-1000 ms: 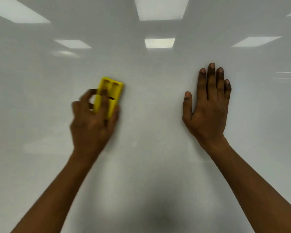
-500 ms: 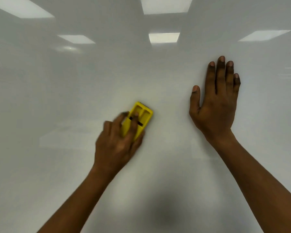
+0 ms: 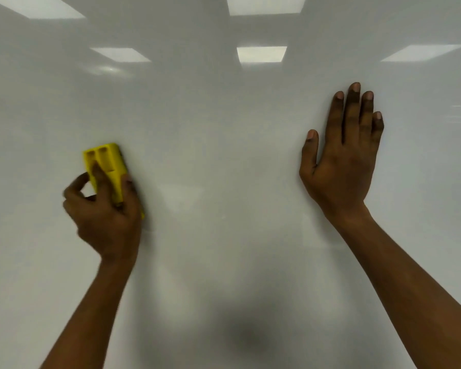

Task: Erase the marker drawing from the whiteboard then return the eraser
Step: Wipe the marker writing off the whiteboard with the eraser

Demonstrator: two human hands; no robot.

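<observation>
White board, light reflections above flat right hand

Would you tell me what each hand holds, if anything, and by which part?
The left hand grips the yellow eraser by its lower end; the right hand holds nothing.

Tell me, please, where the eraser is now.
In the head view, the yellow eraser is left of centre against the whiteboard, gripped by the left hand, apart from the right hand.

The eraser lay against the whiteboard at left under the left hand; the right hand rested flat well apart at right.
</observation>
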